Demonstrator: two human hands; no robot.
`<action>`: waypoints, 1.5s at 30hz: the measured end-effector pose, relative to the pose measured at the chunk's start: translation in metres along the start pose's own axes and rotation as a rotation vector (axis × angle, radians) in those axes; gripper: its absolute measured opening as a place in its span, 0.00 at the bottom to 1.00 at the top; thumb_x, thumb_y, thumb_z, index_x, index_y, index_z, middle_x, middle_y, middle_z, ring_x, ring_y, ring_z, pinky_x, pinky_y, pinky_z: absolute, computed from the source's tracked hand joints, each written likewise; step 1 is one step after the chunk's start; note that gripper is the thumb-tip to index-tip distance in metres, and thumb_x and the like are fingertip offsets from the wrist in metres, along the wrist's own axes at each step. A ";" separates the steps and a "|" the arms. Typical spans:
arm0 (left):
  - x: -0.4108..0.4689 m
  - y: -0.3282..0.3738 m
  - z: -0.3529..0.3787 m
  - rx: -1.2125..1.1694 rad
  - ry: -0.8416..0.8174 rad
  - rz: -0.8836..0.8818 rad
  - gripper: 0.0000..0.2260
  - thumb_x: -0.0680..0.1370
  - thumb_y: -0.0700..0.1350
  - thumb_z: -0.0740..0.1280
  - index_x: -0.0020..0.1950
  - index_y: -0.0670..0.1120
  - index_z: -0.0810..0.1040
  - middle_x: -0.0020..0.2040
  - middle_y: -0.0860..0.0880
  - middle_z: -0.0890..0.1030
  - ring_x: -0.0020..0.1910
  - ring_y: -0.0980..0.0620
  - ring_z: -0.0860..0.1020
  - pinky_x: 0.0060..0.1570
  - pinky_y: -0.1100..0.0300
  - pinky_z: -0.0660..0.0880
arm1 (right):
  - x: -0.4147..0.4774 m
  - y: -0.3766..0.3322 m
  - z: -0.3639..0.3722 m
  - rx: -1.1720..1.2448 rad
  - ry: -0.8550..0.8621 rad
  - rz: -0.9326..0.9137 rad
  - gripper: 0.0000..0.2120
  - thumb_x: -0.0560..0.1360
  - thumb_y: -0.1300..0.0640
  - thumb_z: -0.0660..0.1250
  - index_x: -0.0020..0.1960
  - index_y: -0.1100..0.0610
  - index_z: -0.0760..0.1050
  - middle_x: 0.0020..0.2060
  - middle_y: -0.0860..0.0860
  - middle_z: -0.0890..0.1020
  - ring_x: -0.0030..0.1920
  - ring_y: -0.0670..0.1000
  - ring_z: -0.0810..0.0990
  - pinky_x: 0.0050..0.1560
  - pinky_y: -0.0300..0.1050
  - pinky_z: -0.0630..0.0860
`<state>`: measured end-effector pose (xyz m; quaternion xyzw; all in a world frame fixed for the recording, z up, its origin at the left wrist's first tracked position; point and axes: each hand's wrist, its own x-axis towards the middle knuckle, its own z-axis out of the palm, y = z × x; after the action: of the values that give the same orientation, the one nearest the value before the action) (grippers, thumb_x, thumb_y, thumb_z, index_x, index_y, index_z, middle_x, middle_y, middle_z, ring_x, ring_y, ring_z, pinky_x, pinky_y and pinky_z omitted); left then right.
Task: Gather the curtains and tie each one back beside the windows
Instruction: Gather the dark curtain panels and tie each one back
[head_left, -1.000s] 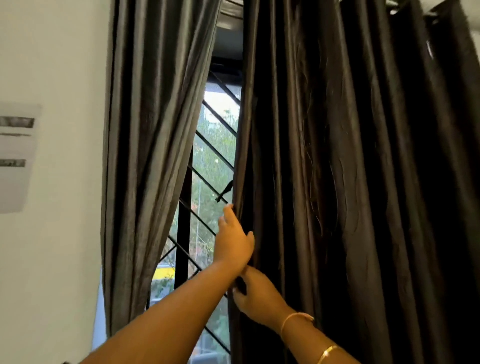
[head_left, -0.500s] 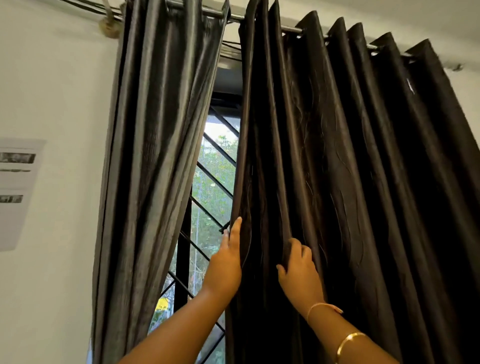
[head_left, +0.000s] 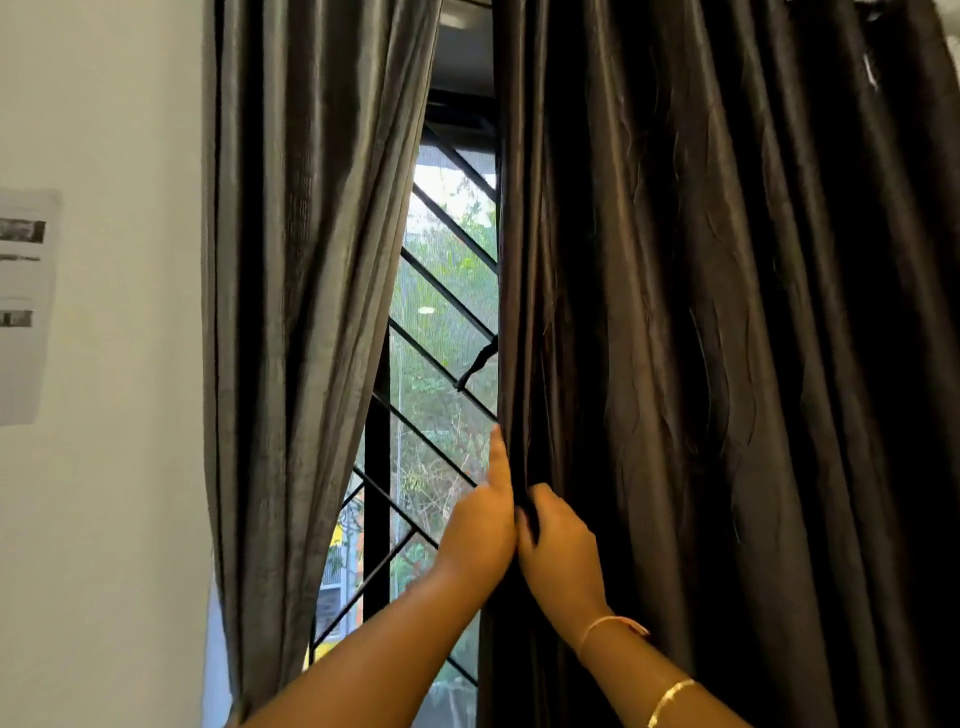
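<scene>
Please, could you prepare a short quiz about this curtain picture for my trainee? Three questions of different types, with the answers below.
1. True or false: the left hand and the right hand both touch the right curtain.
2. Choose one. The gap beside the right curtain's edge shows: A) a blank wall; B) a window grille with slanted bars; C) a shelf.
3. Fill in: the fingers curled round a fold of the fabric belong to the ___ hand.

Key: 1 true; 2 B; 3 right.
</scene>
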<state>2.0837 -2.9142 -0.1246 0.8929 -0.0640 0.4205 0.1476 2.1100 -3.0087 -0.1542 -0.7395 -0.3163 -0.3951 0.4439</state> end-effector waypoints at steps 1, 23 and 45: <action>-0.004 -0.002 0.002 0.036 -0.015 0.038 0.39 0.81 0.46 0.55 0.61 0.60 0.19 0.34 0.51 0.70 0.29 0.56 0.70 0.26 0.65 0.63 | -0.004 0.003 0.000 0.004 0.009 -0.013 0.07 0.77 0.59 0.61 0.41 0.57 0.66 0.38 0.55 0.76 0.40 0.57 0.76 0.40 0.55 0.72; 0.019 0.048 0.058 -0.218 0.241 -0.061 0.41 0.76 0.37 0.60 0.73 0.62 0.35 0.70 0.40 0.64 0.25 0.57 0.70 0.21 0.68 0.67 | 0.047 0.073 -0.089 -0.380 0.392 -0.030 0.28 0.69 0.59 0.70 0.68 0.58 0.68 0.65 0.60 0.70 0.63 0.64 0.70 0.57 0.62 0.69; 0.013 0.052 0.069 -0.091 0.308 -0.092 0.06 0.80 0.47 0.56 0.47 0.46 0.64 0.70 0.42 0.61 0.43 0.40 0.75 0.34 0.55 0.70 | 0.002 0.092 -0.035 0.195 -0.103 -0.296 0.13 0.78 0.63 0.60 0.61 0.59 0.75 0.51 0.54 0.82 0.49 0.49 0.79 0.47 0.36 0.73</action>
<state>2.1304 -2.9851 -0.1453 0.8123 -0.0187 0.5418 0.2152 2.1756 -3.0776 -0.1793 -0.6575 -0.4809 -0.3851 0.4337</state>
